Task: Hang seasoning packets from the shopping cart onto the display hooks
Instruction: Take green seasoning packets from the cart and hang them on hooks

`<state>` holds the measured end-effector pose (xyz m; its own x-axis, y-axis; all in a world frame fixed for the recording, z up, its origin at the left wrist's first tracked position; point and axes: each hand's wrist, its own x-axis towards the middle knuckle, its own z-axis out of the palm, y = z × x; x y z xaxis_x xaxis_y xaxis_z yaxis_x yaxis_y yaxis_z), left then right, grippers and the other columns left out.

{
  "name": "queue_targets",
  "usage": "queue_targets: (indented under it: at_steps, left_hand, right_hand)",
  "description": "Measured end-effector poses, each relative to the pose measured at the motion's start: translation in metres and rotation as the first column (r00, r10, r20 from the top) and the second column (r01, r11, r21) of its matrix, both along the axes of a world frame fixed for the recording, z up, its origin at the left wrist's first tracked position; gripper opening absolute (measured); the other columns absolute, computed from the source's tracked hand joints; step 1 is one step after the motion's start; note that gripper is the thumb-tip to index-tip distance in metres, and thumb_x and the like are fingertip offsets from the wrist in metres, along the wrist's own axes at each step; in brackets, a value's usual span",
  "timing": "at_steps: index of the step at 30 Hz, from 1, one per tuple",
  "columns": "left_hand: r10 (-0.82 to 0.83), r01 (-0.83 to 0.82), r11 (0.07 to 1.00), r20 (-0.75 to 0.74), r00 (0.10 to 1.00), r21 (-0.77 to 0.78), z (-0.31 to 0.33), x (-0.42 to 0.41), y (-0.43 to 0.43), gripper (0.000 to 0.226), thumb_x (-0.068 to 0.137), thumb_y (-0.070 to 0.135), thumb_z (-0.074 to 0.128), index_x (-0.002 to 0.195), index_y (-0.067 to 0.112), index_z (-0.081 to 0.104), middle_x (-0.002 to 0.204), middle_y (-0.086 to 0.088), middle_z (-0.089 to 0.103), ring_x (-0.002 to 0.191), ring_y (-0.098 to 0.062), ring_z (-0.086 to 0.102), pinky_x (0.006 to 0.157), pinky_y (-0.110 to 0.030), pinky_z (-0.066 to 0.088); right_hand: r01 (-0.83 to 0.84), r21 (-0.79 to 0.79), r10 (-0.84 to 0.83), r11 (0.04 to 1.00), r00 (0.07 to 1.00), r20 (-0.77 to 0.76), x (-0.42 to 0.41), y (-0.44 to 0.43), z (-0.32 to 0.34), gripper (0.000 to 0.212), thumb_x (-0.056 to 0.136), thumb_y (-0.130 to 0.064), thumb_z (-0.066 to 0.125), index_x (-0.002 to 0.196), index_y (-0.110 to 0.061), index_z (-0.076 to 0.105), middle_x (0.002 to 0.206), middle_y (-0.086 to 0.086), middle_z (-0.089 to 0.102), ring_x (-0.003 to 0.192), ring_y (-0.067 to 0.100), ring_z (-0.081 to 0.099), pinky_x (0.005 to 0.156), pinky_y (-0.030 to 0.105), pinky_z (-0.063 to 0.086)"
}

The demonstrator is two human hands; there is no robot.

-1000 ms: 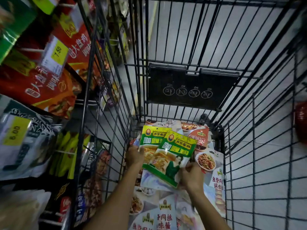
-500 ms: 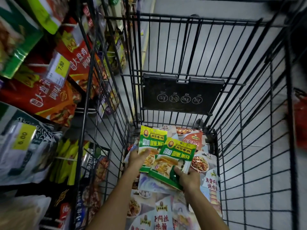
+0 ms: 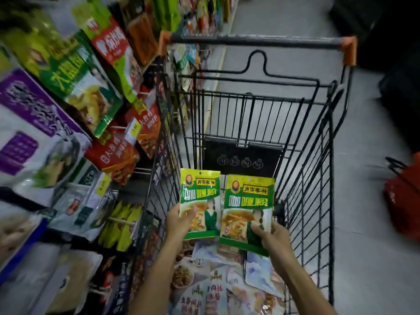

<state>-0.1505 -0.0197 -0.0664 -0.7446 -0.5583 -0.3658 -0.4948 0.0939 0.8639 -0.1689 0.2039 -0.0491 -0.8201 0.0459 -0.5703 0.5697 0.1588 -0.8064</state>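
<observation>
Far left: the display rack carries hanging packets in rows. Noted are a purple-and-white packet [image 3: 34, 137], a green packet [image 3: 84, 87] above it, red packets [image 3: 113, 155] toward the cart, and yellow-green packets [image 3: 122, 223] lower down. A yellow price tag [image 3: 101, 186] sits at the end of one of the display hooks [image 3: 116, 127]. This side of the view is blurred and the print cannot be read.

Centre: the shopping cart [image 3: 329, 155] stands just beside the rack, with its handle [image 3: 256, 40] at the far end and a black flap [image 3: 241, 155] on the far wall of the basket.

The left hand [image 3: 179, 223] grips the left seasoning packet [image 3: 200, 201] at its lower left edge, with the thumb across the front and the fingers behind. The packet is upright, green and yellow, with a hang hole at top centre.

The right seasoning packet [image 3: 247, 210] has the same design and is upright just beside the first. Whether their edges touch cannot be determined. The right hand [image 3: 272, 237] pinches it at the lower right corner, thumb on the front and fingers curled behind.

Both packets are held above the basket, in front of the black flap. Loose packets [image 3: 216, 280] lie flat and overlapping on the cart floor beneath the forearms.

Far right: a red bag [image 3: 402, 194] rests on the grey floor, apart from the cart.
</observation>
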Motion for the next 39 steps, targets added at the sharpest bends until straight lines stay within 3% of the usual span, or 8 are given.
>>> queue_targets:
  at_steps: [6,15,20,25,27,29,32,39]
  left_hand:
    - [0.05,-0.072,0.994,-0.247,0.968,-0.082,0.121,0.06,0.0,0.036,0.086,0.023,0.068,0.118,0.01,0.058,0.116,-0.003,0.063,0.108,-0.022,0.059,0.09,-0.042,0.049]
    - [0.184,-0.374,0.888,-0.54,0.821,-0.266,0.307,0.224,0.01,0.063,0.091,0.03,0.059,0.145,0.017,0.03,0.126,0.026,0.03,0.116,0.006,0.027,0.093,-0.011,0.028]
    - [0.271,-0.628,0.691,-0.677,0.684,-0.358,0.386,0.336,0.01,0.035,0.089,0.021,0.063,0.122,0.024,0.052,0.108,0.023,0.05,0.101,-0.001,0.049,0.073,-0.013,0.039]
    - [0.335,-0.778,0.518,-0.752,0.567,-0.356,0.461,0.447,0.01,0.026,0.088,0.025,0.063,0.111,0.028,0.051,0.108,0.017,0.058,0.101,-0.006,0.057,0.087,-0.03,0.048]
    - [0.369,-0.819,0.438,-0.757,0.539,-0.37,0.488,0.491,0.009,0.034,0.089,0.025,0.062,0.12,0.014,0.054,0.116,-0.002,0.063,0.11,-0.023,0.058,0.093,-0.044,0.048]
    - [0.36,-0.853,0.354,-0.785,0.503,-0.384,0.51,0.534,0.008,0.032,0.09,0.023,0.061,0.12,0.015,0.054,0.118,-0.002,0.062,0.11,-0.019,0.058,0.091,-0.035,0.046]
    - [0.369,-0.888,0.23,-0.808,0.459,-0.399,0.54,0.594,0.01,0.027,0.091,0.023,0.06,0.117,0.02,0.054,0.113,0.004,0.061,0.104,-0.013,0.057,0.085,-0.028,0.042]
    - [0.39,-0.922,0.042,-0.843,0.371,-0.386,0.581,0.704,0.008,0.033,0.09,0.023,0.061,0.122,0.015,0.055,0.118,-0.002,0.062,0.108,-0.016,0.058,0.088,-0.029,0.047]
  right_hand:
    - [-0.208,-0.109,0.185,0.972,0.964,-0.191,0.011,0.011,0.103,0.008,0.084,-0.016,0.068,0.09,-0.012,0.065,0.087,0.011,0.07,0.075,0.02,0.07,0.063,0.031,0.059]
    - [-0.578,-0.102,0.457,0.81,0.73,-0.508,0.085,-0.021,0.257,0.007,0.086,-0.016,0.069,0.093,-0.012,0.068,0.091,0.009,0.072,0.079,0.018,0.068,0.064,0.021,0.051]
    - [-0.754,-0.097,0.543,0.65,0.551,-0.634,0.149,-0.058,0.339,0.019,0.087,-0.02,0.068,0.098,-0.004,0.066,0.107,0.02,0.067,0.106,0.03,0.063,0.095,0.05,0.047]
    - [-0.884,-0.119,0.522,0.451,0.37,-0.768,0.229,-0.106,0.414,0.014,0.087,-0.023,0.067,0.079,-0.015,0.059,0.103,0.007,0.063,0.09,-0.003,0.062,0.085,0.026,0.05]
    - [-0.92,-0.087,0.517,0.382,0.291,-0.805,0.264,-0.125,0.442,0.039,0.084,-0.033,0.068,0.09,0.004,0.057,0.099,0.025,0.061,0.092,0.021,0.065,0.084,0.04,0.05]
    - [-0.949,-0.079,0.5,0.306,0.231,-0.835,0.3,-0.145,0.466,0.053,0.078,-0.041,0.069,0.095,0.008,0.056,0.097,0.027,0.062,0.094,0.037,0.061,0.084,0.054,0.046]
    - [-0.978,-0.082,0.47,0.194,0.165,-0.867,0.357,-0.174,0.495,0.039,0.073,-0.045,0.071,0.095,-0.012,0.068,0.095,0.011,0.072,0.096,0.03,0.067,0.087,0.052,0.049]
    - [-0.996,-0.086,0.418,-0.026,0.067,-0.906,0.467,-0.235,0.538,0.028,0.084,-0.033,0.069,0.103,-0.014,0.067,0.104,0.009,0.071,0.102,0.025,0.065,0.091,0.048,0.049]
